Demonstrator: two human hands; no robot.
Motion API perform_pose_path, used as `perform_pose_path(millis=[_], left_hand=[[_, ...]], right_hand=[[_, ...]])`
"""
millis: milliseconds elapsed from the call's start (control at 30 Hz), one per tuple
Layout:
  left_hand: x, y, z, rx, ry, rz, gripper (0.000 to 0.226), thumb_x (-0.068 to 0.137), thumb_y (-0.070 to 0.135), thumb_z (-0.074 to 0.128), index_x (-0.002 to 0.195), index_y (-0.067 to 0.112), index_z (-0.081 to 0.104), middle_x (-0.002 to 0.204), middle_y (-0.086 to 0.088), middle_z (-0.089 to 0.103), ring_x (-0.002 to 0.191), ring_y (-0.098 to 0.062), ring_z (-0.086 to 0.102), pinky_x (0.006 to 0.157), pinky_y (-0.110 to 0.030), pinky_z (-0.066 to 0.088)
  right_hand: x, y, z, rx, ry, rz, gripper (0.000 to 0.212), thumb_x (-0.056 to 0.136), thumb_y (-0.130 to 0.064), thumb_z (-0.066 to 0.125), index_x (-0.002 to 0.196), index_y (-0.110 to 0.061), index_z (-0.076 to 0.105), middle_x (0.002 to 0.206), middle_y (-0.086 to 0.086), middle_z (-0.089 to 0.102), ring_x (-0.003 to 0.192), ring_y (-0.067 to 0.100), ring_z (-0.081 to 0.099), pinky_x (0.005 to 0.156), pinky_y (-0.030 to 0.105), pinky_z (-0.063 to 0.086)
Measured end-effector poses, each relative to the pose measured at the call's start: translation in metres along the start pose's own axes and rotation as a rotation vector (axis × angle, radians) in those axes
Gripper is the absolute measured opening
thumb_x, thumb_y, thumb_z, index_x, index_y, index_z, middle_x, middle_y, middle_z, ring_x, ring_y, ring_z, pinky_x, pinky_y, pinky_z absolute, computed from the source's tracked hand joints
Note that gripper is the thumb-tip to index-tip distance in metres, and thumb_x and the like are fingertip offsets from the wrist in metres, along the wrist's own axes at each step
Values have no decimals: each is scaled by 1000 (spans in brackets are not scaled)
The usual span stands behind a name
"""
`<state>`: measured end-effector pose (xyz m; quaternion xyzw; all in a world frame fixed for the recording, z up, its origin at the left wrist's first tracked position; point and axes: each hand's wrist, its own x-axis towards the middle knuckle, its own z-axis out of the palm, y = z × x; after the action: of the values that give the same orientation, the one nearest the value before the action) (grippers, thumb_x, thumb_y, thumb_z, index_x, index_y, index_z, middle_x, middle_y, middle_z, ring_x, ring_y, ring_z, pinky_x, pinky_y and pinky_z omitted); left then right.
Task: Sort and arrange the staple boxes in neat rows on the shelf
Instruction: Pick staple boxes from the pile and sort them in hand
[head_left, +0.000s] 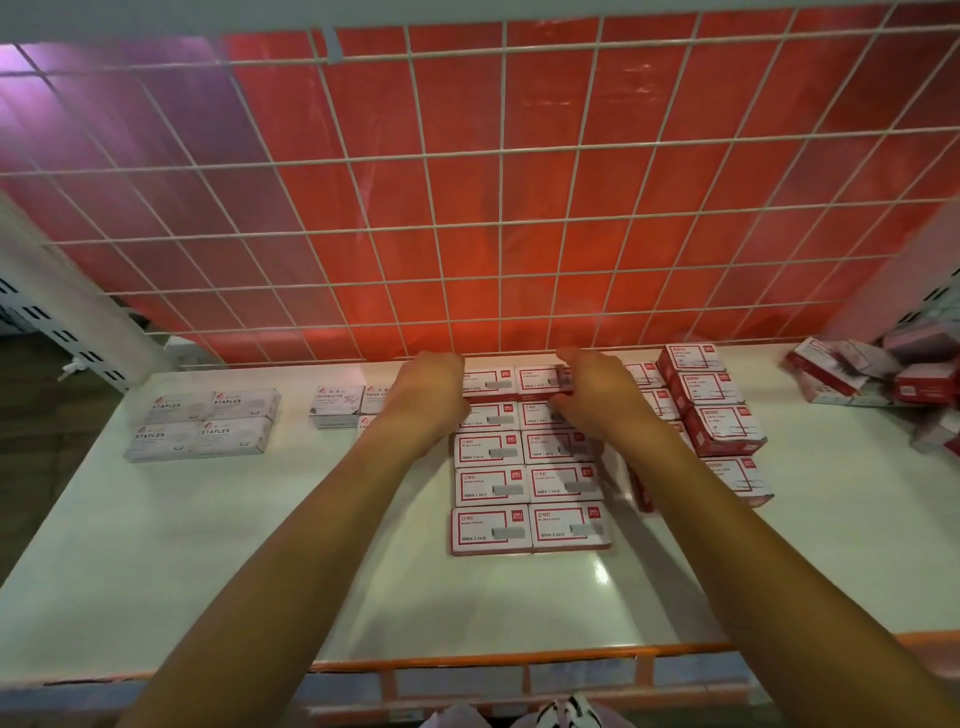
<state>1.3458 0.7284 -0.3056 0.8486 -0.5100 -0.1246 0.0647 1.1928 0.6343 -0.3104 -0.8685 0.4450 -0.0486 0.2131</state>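
Red-and-white staple boxes (527, 486) lie flat in two neat columns on the white shelf (260, 545), running from the middle back to the wire grid. My left hand (428, 395) rests against the left end of the rearmost pair of boxes (511, 382). From the other side, my right hand (587, 387) grips that pair, fingers curled over its right end. White staple boxes (200, 428) form a two-by-two block at the left.
White paper clip boxes (337, 405) sit left of my left wrist. Taller red boxes (719, 410) stand in a column at the right, and a loose heap of boxes (878, 379) lies at the far right. A wire grid (498, 208) backs the shelf; an orange rail (519, 662) edges its front.
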Motion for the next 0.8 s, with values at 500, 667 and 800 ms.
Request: perform_pose_path(millis=[500,667,800], left_hand=[[-44,-75,-22,45,190,-40,53,88,4,55,137,22,50,136,-4,51,124,-26,43,103,-37,36],[-49,-97,-20,47,162,-68,59,84,0,55,139,20,46,144,0,46,130,-25,37,107,-41,37],[-47,-110,-14,44,129,-83,63,83,-2,53,141,22,44,146,1,43,130,-25,39,106,-40,38]], right_hand=[[-26,-83,27,89,-88,-265,63,86,-24,66,142,-16,39,145,5,42,132,22,37,109,31,28],[-28,-113,39,71,-178,-287,59,84,-19,68,136,-11,43,138,9,49,124,25,45,103,32,35],[-19,-129,58,7,-211,-282,56,76,-21,73,125,-13,47,120,8,55,108,25,52,93,36,43]])
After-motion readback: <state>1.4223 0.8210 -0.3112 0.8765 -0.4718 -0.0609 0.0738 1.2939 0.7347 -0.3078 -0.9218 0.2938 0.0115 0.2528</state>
